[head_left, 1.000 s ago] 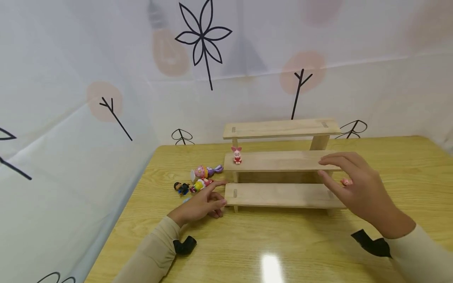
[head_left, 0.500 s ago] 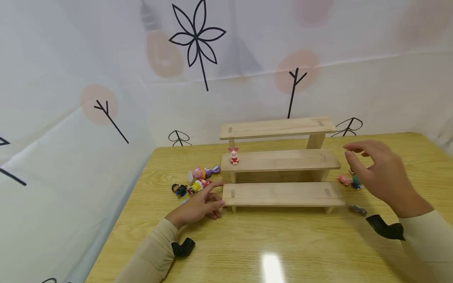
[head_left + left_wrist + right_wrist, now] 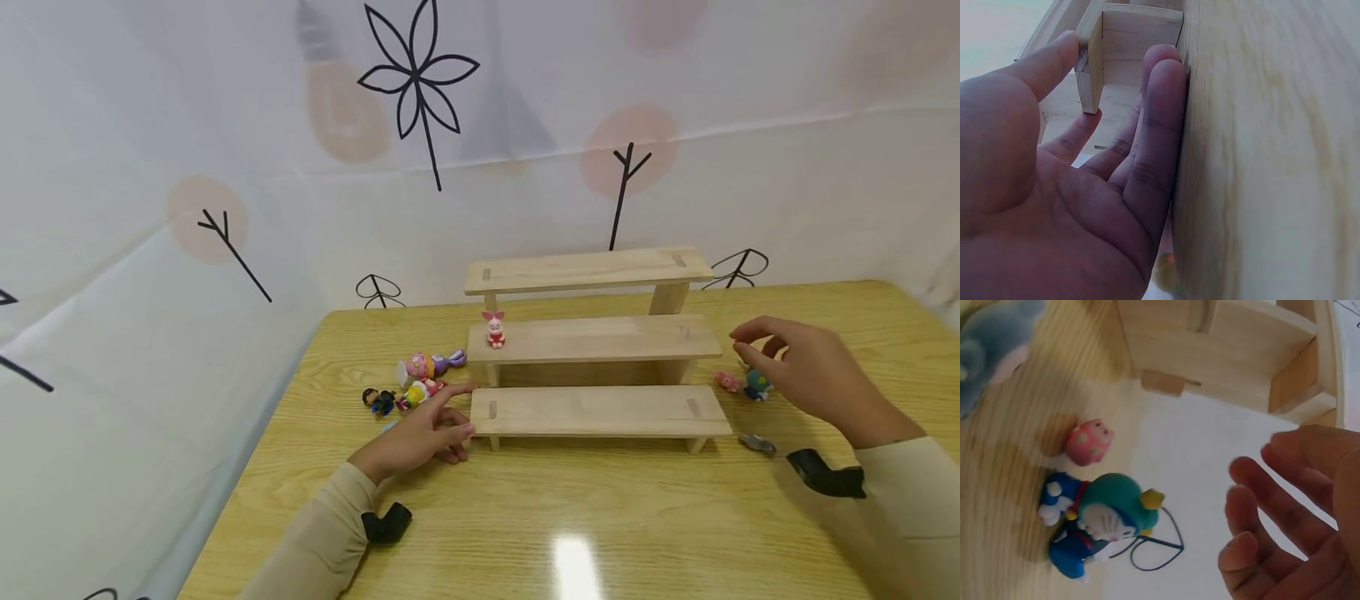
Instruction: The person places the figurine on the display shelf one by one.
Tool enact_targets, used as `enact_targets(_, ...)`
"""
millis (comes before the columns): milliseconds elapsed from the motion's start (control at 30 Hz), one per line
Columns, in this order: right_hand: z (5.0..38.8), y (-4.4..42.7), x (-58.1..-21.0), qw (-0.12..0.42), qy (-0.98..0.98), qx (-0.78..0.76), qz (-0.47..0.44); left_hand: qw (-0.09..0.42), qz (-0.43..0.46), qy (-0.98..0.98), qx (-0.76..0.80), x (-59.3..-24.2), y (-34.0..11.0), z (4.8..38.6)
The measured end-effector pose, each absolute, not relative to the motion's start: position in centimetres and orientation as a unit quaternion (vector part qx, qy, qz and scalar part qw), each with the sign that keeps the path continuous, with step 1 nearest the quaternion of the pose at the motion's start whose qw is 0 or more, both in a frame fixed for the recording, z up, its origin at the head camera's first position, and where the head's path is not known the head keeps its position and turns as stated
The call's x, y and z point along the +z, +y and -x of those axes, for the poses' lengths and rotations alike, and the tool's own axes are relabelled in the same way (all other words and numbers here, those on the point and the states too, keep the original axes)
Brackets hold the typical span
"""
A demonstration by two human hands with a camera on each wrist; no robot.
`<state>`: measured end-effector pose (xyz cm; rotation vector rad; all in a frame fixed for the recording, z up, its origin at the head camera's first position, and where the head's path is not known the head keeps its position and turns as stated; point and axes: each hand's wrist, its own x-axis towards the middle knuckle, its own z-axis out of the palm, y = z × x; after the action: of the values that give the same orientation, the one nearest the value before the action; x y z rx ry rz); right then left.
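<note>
- Pale wooden tiered shelf (image 3: 592, 337) stands on your worktop (image 3: 465, 517), a pink figurine (image 3: 494, 331) at left on its middle tier (image 3: 607, 339)
- Your left hand (image 3: 420, 437), fingers extended, touches the left end of the bottom tier (image 3: 600, 408)
- Your right hand (image 3: 817, 371), loosely curved and holding nothing, hovers near a teal-hooded figurine (image 3: 1113, 509)

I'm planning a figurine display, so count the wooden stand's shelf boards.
3: the top board at the back, the middle board bearing the Piglet figurine, and the bottom board in front, touched by the left hand. None looks hidden.
</note>
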<state>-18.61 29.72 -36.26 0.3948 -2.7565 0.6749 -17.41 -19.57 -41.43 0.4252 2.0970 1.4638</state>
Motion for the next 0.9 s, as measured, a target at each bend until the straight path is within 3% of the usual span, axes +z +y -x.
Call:
enact_targets(167,19.1,30.1,-37.4,0.065,-0.963,0.224,-0.136,0.273,-0.155,0.777,0.546,-41.5,-19.8,17.3)
enact_targets(533,19.7,30.8,-38.7,-0.037,-0.968,0.211,-0.130,0.274,-0.153,0.776,0.547,-41.4,-19.6,17.2)
enact_targets(900,20.1,31.2,-39.7,-0.041,-0.968,0.195,-0.154,0.273,-0.153,0.775,0.550,-41.4,-19.6,17.4)
